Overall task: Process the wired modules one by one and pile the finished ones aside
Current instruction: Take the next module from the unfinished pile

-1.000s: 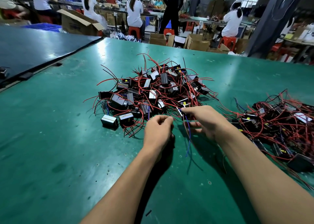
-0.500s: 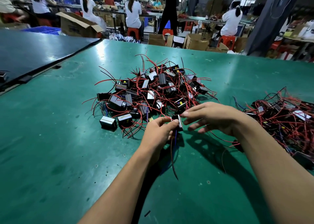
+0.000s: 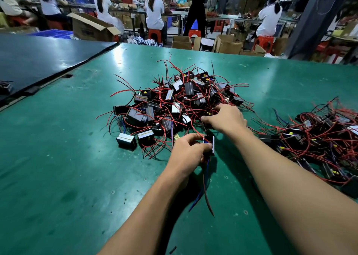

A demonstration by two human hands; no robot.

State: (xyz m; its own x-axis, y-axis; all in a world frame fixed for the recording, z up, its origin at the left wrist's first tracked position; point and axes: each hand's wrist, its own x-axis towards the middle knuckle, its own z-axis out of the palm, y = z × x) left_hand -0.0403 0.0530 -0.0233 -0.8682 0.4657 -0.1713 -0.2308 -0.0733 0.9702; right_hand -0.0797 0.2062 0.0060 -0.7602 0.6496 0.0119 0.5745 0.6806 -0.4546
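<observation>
The left hand (image 3: 186,154) pinches one module (image 3: 210,145) just short of the pile (image 3: 174,103) mid-desk. The right hand (image 3: 226,119) curls into that pile, but I cannot tell whether it holds anything. It seems wise to ease the next one out alone and slowly, so tangled neighbours do not drag along.

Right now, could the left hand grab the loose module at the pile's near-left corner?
Probably yes: only stray wire ends lie between the left hand and the loose module. But that hand grips another module, so it isn't free.
</observation>
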